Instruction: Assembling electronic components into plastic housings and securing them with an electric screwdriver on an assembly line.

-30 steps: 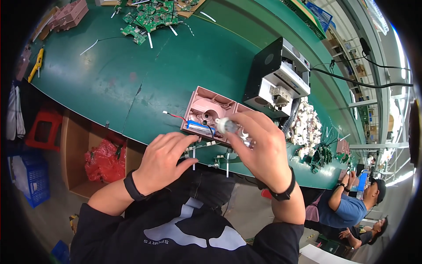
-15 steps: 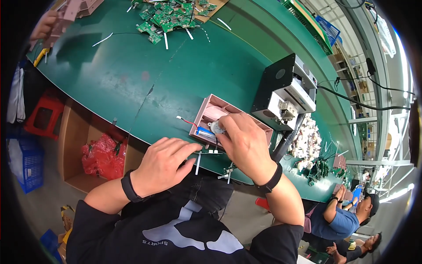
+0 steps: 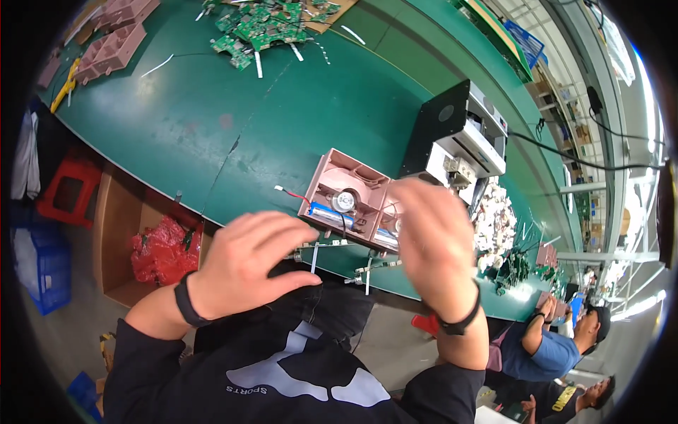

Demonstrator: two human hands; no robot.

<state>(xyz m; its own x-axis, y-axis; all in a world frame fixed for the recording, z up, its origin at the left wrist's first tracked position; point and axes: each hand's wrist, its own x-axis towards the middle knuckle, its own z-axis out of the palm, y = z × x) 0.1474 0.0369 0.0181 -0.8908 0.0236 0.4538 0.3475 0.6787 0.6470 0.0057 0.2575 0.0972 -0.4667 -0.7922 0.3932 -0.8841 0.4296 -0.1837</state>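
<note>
A pink plastic case [image 3: 326, 164] with walled compartments lies on the green table near its front edge. Inside its left compartment sit a round silver speaker-like part [image 3: 344, 202] and a blue cylindrical battery [image 3: 332, 214]. A red wire with a white connector [image 3: 278, 188] sticks out past the case's left wall. My right hand [image 3: 439, 244], smeared by motion, is over the case's right end and hides much of it. Fingers apart and empty, my left hand [image 3: 247, 258] hovers by the table edge, left of the case. Small circuit boards with white strips [image 3: 314, 256] lie between my hands.
Behind the case to the right stands a black and white machine [image 3: 452, 134]. Green circuit boards [image 3: 261, 28] are heaped at the far side, with pink cases [image 3: 113, 53] at far left. A carton [image 3: 116, 247] holds red bags below. Co-workers [image 3: 547, 346] sit at right.
My right hand has let go of the round part and moved right, leaving it in the case. My left hand has opened wider. At far left, another person's hand has left a pink case.
</note>
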